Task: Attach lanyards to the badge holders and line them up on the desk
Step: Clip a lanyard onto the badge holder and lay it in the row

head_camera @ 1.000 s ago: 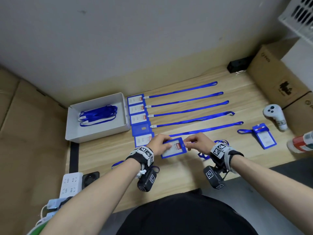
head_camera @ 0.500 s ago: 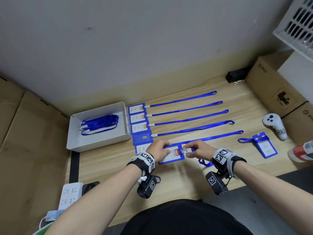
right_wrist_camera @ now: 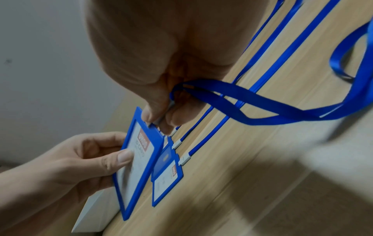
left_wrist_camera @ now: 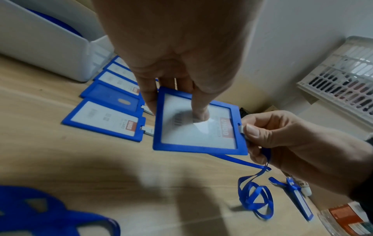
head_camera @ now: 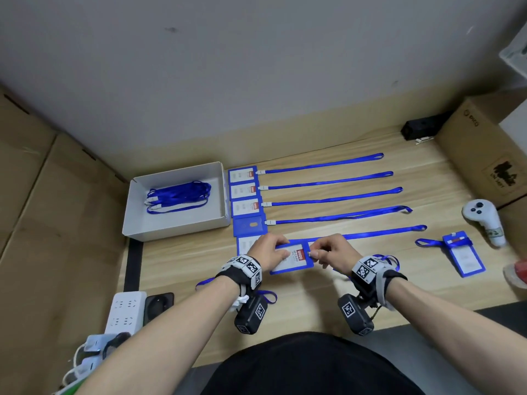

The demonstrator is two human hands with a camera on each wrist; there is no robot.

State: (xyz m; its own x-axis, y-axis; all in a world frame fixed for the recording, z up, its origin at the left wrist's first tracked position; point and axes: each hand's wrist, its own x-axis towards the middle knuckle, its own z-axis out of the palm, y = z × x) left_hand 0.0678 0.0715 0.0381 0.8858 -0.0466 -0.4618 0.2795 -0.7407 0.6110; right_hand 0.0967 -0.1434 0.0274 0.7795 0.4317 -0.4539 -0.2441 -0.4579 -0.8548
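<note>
My left hand [head_camera: 281, 250] grips a blue badge holder [head_camera: 293, 259] just above the desk, thumb on its clear window [left_wrist_camera: 197, 126]. At the holder's slotted short edge, my right hand [head_camera: 313, 253] pinches the white clip [right_wrist_camera: 165, 111] of a blue lanyard [right_wrist_camera: 262, 102]. The rest of that lanyard [left_wrist_camera: 254, 196] trails in loose loops under my right wrist. Beyond my hands, several badge holders [head_camera: 245, 191] lie in a column, each with its lanyard [head_camera: 328, 182] stretched out to the right. The nearest one [head_camera: 246, 243] is partly hidden by my left hand.
A white tray [head_camera: 171, 232] holding spare lanyards sits left of the column. Another badge holder with a lanyard [head_camera: 463, 258] lies at the right, near a white controller [head_camera: 484, 220] and cardboard boxes [head_camera: 484, 155]. A power strip [head_camera: 125, 315] is at the front left.
Both hands shifted the holder slightly away from me, closer to the column. My right hand brought the white clip up against the holder's slotted edge.
</note>
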